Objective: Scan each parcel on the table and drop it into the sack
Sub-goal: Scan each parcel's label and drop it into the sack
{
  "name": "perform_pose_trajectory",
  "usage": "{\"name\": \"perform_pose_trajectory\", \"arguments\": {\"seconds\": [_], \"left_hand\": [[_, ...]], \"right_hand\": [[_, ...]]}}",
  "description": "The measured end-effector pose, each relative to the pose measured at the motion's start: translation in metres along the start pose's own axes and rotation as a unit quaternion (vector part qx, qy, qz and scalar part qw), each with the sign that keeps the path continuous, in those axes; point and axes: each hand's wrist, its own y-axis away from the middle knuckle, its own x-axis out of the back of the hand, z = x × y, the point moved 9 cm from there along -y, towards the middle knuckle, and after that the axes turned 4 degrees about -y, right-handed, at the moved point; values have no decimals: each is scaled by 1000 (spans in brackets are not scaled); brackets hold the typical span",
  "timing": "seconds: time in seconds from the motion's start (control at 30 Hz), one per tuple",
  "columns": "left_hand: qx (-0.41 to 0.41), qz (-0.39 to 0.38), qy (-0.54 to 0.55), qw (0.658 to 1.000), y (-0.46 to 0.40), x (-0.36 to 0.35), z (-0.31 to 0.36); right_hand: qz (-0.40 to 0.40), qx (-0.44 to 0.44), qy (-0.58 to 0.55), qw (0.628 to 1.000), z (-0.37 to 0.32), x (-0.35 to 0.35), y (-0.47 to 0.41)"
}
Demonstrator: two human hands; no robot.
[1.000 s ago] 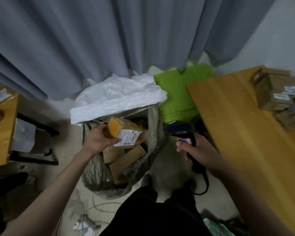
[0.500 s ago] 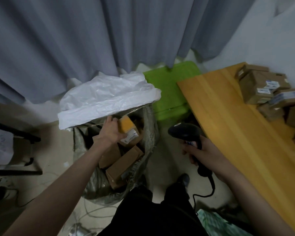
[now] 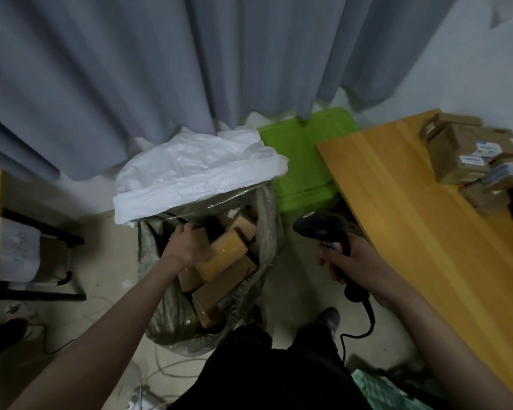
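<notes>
While our left hand (image 3: 187,245) reaches down into the mouth of the grey woven sack (image 3: 267,220) on the floor, its fingers are hidden behind the back of the hand, so we cannot tell whether they grip or merely touch the yellow-taped cardboard parcel (image 3: 224,253) lying just beside them. That parcel sits tilted on top of several plain brown cardboard boxes (image 3: 219,287) already inside the sack. A crumpled white plastic sheet (image 3: 196,173) drapes over the sack's far rim. Our right hand (image 3: 350,264) hovers between the sack and the light wooden surface (image 3: 412,220), its fingers wrapped tightly round the handle of a black handheld barcode scanner (image 3: 323,229), whose head points towards the sack and whose cable (image 3: 364,329) trails down past our dark trousers. At the far right end of the surface, a stack of brown cardboard parcels with white labels (image 3: 471,156) rests well apart from both hands. A bright green plastic lid (image 3: 302,161) lies behind the sack, below the grey curtain (image 3: 190,69).
</notes>
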Motion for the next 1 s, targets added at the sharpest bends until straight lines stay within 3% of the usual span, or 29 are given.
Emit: {"name": "perform_pose_trajectory", "arguments": {"seconds": [0.23,0.43,0.77,1.0], "left_hand": [[-164,73,-93,979,19,55,91],[-318,133,-165,924,27,74,241],[-501,93,-241,826,74,-22,514],[-552,58,-271,787,116,-93,647]], "right_hand": [[2,44,30,999,-25,14,-20],[98,31,9,995,-16,103,9],[308,-37,-107,945,85,296,138],[396,-52,-139,906,146,396,205]]}}
